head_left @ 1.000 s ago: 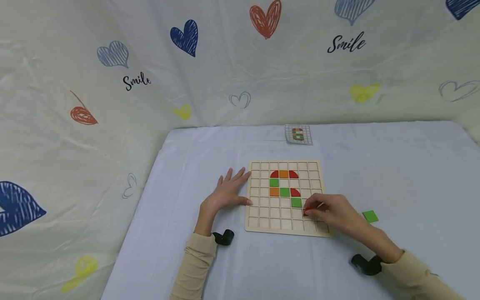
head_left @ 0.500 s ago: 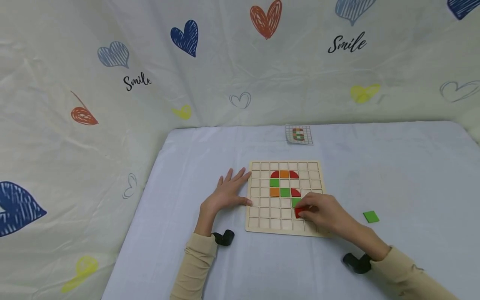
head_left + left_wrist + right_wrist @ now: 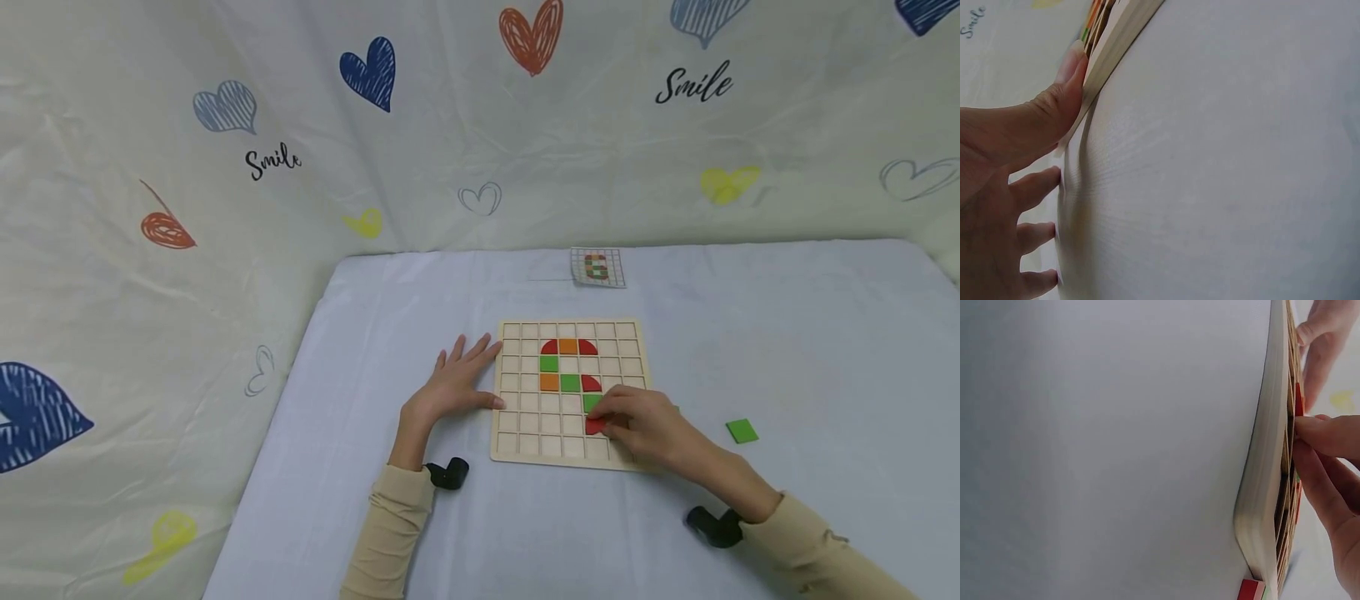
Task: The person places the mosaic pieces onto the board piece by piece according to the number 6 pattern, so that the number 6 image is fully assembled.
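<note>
A wooden grid board (image 3: 525,450) lies on the white table, with red, orange and green tiles set in some of its cells. My right hand (image 3: 648,425) is over the board's lower right part, thumb and fingertips pinching a red tile (image 3: 593,426) with a rounded corner. This tile is at the cell just below a green tile (image 3: 592,403); the fingers cover part of both. My left hand (image 3: 453,390) rests at the board's left edge, fingers spread, with its thumb (image 3: 1069,81) touching the side in the left wrist view.
A small pattern card (image 3: 597,268) lies behind the board. One loose green tile (image 3: 742,431) is on the table to the right. Beside the board's edge, the right wrist view shows a red block (image 3: 1249,590). A printed cloth (image 3: 450,142) hangs behind the table.
My right hand has moved left with the red tile, from the neighbouring cell to the one below the green tile, and the tile now lies squarer there. The left hand has stayed put.
</note>
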The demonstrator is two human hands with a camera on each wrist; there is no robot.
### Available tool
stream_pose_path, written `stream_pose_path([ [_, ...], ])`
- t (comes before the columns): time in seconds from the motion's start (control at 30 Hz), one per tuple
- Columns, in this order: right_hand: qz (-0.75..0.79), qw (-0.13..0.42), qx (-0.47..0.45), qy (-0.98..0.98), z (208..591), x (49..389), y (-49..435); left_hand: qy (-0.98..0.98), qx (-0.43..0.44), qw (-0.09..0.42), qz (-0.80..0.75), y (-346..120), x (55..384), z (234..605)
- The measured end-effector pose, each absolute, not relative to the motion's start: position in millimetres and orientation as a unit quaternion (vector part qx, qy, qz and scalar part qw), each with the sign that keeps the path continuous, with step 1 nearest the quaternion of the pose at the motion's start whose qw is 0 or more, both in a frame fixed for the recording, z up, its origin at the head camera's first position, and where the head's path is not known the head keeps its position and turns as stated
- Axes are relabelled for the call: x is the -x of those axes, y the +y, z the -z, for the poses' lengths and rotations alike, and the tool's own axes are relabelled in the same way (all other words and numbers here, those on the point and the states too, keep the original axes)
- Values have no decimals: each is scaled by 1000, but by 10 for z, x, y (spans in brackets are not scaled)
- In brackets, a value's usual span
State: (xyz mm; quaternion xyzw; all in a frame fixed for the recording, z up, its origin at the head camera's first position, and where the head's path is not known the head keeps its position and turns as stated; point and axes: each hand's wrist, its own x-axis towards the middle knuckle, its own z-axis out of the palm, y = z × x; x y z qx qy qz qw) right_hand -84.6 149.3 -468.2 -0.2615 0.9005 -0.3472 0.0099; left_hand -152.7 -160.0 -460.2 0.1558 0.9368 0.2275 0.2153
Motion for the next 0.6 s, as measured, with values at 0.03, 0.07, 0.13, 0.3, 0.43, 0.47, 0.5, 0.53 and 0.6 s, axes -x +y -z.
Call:
stream_pose_path([
  [0.03,349,4,265,899,4685,847,1490,937,-156,215,-228,-1602,1527,4601],
  [0.07,349,-3,269,898,4689,847,1488,937,-156,216,-229,-1604,1527,4602],
  [0.13,349,-13,274,896,4695,846,1483,936,-155,217,-231,-1607,1527,4600],
  [0.3,345,-26,279,896,4697,834,1478,935,-154,221,-230,-1607,1531,4597],
  [0.43,345,-31,278,896,4676,822,1520,937,-156,220,-223,-1605,1540,4606],
  [0.47,347,-33,279,895,4671,821,1543,937,-156,220,-222,-1605,1541,4608],
  [0.5,349,-38,279,894,4666,820,1570,937,-155,220,-221,-1605,1542,4608],
  [0.53,352,-44,281,892,4664,821,1599,937,-155,220,-221,-1605,1543,4609],
  [0.6,352,-57,283,890,4664,818,1666,938,-154,220,-221,-1604,1542,4611],
])
